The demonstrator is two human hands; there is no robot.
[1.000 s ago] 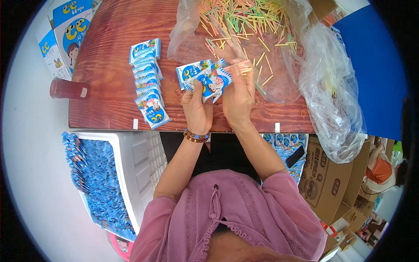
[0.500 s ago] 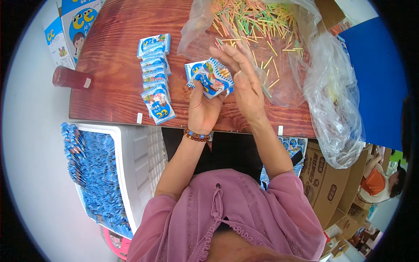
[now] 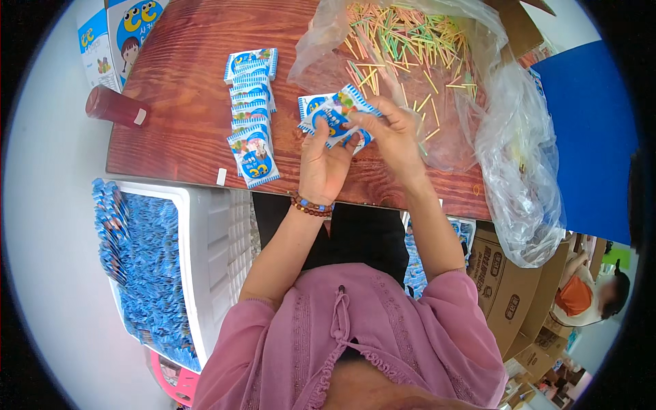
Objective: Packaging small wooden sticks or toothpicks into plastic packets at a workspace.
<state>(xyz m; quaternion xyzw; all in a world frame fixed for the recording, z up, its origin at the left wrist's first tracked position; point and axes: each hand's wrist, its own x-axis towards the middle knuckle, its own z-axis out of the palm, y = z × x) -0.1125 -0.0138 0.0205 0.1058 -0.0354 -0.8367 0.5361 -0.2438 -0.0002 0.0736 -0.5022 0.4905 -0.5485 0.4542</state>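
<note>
Between my two hands, over the near part of the wooden table, is a small blue-and-white candy packet. My left hand holds it from below, thumb pressed on its front. The fingers of my right hand are closed on the packet's right end. More of the same packaging shows just behind and below it; whether that is also held I cannot tell. Left of my hands lies an overlapping row of the same packets. Beyond my right hand, thin pastel candy sticks are heaped on clear plastic sheeting.
A dark red cup stands at the table's left edge, near printed boxes. Below left, a white foam box is full of blue packets. Crumpled plastic hangs over the right edge, above cardboard boxes. Another person is farther right.
My right hand, raised with its fingers stretched beside the packet, has come down and closed on the packet's right end. The view has shifted slightly.
</note>
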